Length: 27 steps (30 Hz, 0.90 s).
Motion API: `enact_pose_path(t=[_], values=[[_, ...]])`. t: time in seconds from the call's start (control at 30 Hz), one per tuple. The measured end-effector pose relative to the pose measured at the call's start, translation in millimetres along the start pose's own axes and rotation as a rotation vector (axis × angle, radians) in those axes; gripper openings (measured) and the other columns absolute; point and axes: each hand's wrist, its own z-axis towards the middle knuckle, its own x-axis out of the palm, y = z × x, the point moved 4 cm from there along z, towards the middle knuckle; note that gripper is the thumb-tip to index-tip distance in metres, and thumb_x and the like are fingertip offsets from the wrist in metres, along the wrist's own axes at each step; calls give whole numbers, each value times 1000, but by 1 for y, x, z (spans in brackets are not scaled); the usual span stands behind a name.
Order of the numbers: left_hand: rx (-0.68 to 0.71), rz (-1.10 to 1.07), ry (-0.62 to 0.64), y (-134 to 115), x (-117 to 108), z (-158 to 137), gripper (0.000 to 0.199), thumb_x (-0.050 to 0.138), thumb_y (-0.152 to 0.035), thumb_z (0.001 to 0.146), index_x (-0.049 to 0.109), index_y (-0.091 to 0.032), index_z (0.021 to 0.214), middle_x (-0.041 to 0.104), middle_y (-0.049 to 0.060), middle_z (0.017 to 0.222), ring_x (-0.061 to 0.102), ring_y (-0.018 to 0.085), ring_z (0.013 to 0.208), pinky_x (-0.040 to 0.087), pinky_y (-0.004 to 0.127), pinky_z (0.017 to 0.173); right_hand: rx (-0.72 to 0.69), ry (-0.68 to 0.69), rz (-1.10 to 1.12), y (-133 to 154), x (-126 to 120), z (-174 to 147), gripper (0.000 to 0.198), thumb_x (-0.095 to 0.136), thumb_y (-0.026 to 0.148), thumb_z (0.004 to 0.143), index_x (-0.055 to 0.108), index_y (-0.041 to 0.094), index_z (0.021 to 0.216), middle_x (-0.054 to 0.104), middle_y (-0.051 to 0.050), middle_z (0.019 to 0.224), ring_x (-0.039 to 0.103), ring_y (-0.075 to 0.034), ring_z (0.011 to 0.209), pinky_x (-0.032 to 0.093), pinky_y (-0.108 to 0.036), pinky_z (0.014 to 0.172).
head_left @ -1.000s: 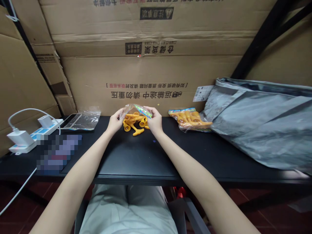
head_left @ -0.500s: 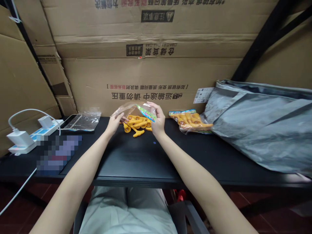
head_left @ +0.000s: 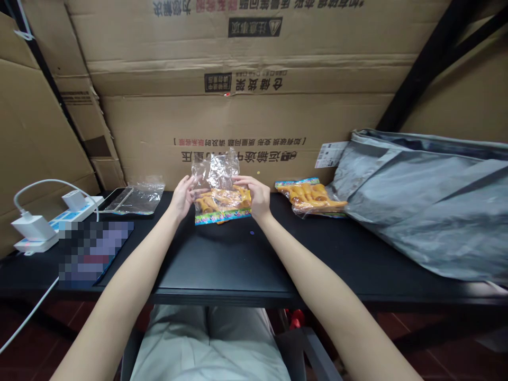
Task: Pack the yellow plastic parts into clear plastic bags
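A clear plastic bag (head_left: 215, 169) with a blue-green printed strip along its lower edge is stretched between my hands over the black table. My left hand (head_left: 182, 199) grips its left edge, and my right hand (head_left: 259, 198) has the right edge between thumb and fingers. Through the film I see several yellow plastic pieces (head_left: 222, 200); they appear to lie behind the bag, but I cannot fully tell. A bit of yellow peeks out below the printed strip.
To the right lie a filled bag of yellow pieces (head_left: 307, 196) and a large grey fabric bag (head_left: 420, 206). On the left are a clear bag (head_left: 147, 197), a phone (head_left: 115, 200), and a power strip (head_left: 75, 214) with chargers and a white cable. Cardboard (head_left: 246, 116) stands behind.
The bag has turned from a raised, slanted position to facing me, its printed strip now low and its clear part upright. It now covers the yellow pieces. My hands moved slightly.
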Motion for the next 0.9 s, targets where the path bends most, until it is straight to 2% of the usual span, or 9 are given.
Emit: enact_pose_path(t=[0.1, 0.17, 0.27, 0.37, 0.47, 0.57, 0.63, 0.77, 0.9], values=[[-89, -34, -26, 9, 1, -2, 45, 70, -43, 71, 55, -16, 104, 68, 10, 106, 63, 11, 58, 46, 23, 50, 133, 31, -50, -22, 1, -2, 25, 48, 35, 79, 66, 20, 71, 69, -5, 82, 65, -22, 85, 49, -38, 83], [-93, -25, -58, 12, 2, -3, 39, 72, -38, 69, 55, -14, 94, 71, 7, 89, 57, 7, 46, 42, 20, 44, 228, 26, -88, -38, 2, -5, 22, 57, 40, 75, 64, 19, 75, 67, -5, 83, 64, -19, 74, 51, -36, 75], [-88, 3, -76, 14, 3, -4, 33, 71, -39, 71, 53, -14, 84, 69, 3, 72, 47, 4, 36, 36, 19, 38, 349, -32, -101, -59, 2, -8, 34, 66, 47, 68, 60, 19, 86, 64, -6, 93, 62, -16, 72, 52, -33, 70], [-89, 73, -39, 16, 4, -5, 35, 68, -45, 73, 53, -15, 82, 66, 0, 63, 43, 4, 32, 28, 18, 33, 533, -104, 35, -73, 2, -11, 42, 69, 50, 65, 56, 19, 91, 63, -5, 89, 61, -14, 66, 52, -30, 61], [-76, 160, 34, 18, 6, -6, 40, 63, -55, 73, 56, -15, 76, 58, -3, 48, 37, 4, 27, 20, 18, 31, 702, -86, 232, -76, 5, -14, 37, 69, 51, 68, 56, 19, 83, 63, -3, 75, 59, -13, 57, 52, -29, 54], [-76, 245, 49, 22, 6, -8, 45, 59, -61, 73, 53, -17, 67, 45, -6, 36, 32, 5, 24, 17, 18, 29, 739, -22, 312, -71, 8, -15, 33, 69, 49, 70, 58, 19, 76, 64, -3, 68, 59, -15, 56, 53, -31, 54], [-92, 304, 38, 24, 6, -9, 46, 57, -63, 73, 51, -19, 63, 42, -7, 33, 31, 6, 23, 17, 18, 28, 762, -19, 323, -69, 9, -16, 30, 72, 45, 68, 58, 19, 73, 64, -3, 66, 59, -16, 56, 53, -32, 55], [-117, 355, -12, 25, 2, -9, 49, 54, -66, 74, 45, -20, 56, 39, -6, 31, 29, 6, 23, 17, 19, 28, 859, -167, 350, -72, 5, -19, 26, 77, 35, 62, 58, 19, 69, 61, 0, 62, 57, -14, 54, 51, -30, 54], [-126, 361, -67, 25, -3, -9, 50, 50, -67, 76, 41, -21, 55, 36, -7, 30, 26, 6, 23, 16, 20, 28, 816, -290, 336, -73, 1, -18, 33, 72, 47, 65, 53, 21, 64, 54, 3, 54, 52, -13, 49, 48, -28, 49]])
